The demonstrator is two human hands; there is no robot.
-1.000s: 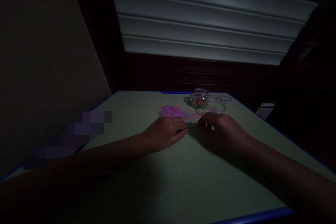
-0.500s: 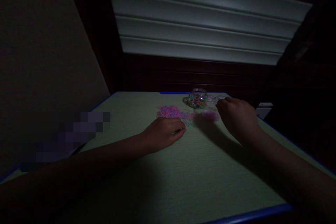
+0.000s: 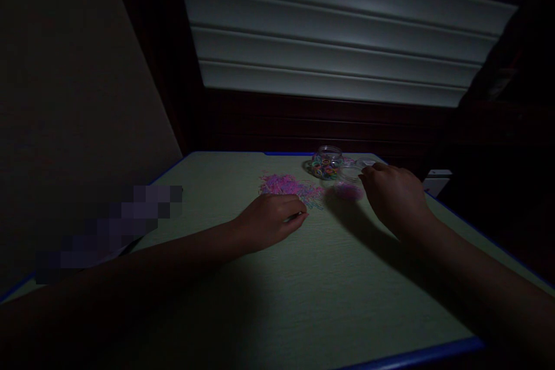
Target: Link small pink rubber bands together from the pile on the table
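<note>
A loose pile of small pink, purple and bluish elastic bands (image 3: 281, 185) lies on the pale green table (image 3: 277, 312). Right in front of it is my left hand (image 3: 271, 222), thumb and fingers pinched together; anything between them is too small to make out. My right hand (image 3: 394, 193) is closed, its fingertips at the right side of the rim of a clear jar (image 3: 349, 176) with pink bands at its bottom. What those fingers hold, if anything, is hidden. Just behind stands another open clear jar (image 3: 327, 163), partly filled with multicoloured bands.
Blue edging (image 3: 416, 354) runs around the table. A clear round piece, perhaps a lid (image 3: 366, 162), lies behind the right fingers. A blurred-out patch (image 3: 108, 231) covers something at the left edge. Beyond the table are dark wood and a pale slatted panel (image 3: 338, 29).
My right hand has shifted very slightly to the right, beside the jar with pink bands. My left hand keeps its pinch in the same spot by the pile.
</note>
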